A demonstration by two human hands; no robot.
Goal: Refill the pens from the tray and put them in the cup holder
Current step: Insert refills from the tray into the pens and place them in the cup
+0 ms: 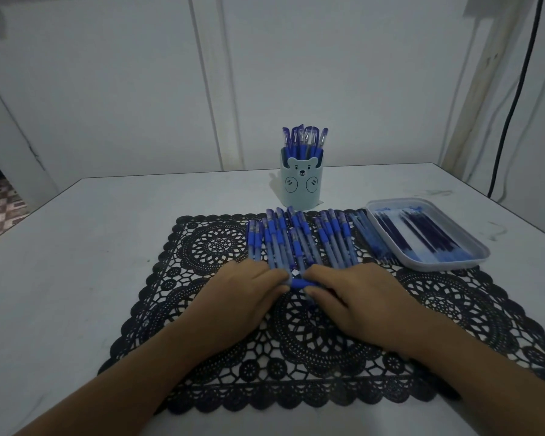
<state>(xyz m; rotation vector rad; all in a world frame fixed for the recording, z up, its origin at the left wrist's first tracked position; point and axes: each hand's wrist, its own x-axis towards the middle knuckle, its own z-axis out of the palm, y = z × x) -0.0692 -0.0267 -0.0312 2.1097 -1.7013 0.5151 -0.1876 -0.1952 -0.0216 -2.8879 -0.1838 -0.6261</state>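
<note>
My left grip point(249, 297) and right grip point(353, 297) pinch one blue pen point(299, 283) just above the lace mat point(438, 300), probably opening it; next it needs a refill point(422, 237) from the tray point(447, 267), then the cup holder point(301, 184).

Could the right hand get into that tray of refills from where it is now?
Probably yes: the tray lies open beside the right hand, nothing standing between them, though its fingers pinch a pen together with the left hand.

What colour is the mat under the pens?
Black, lace-pattern placemat, clearest in the head view.
</note>
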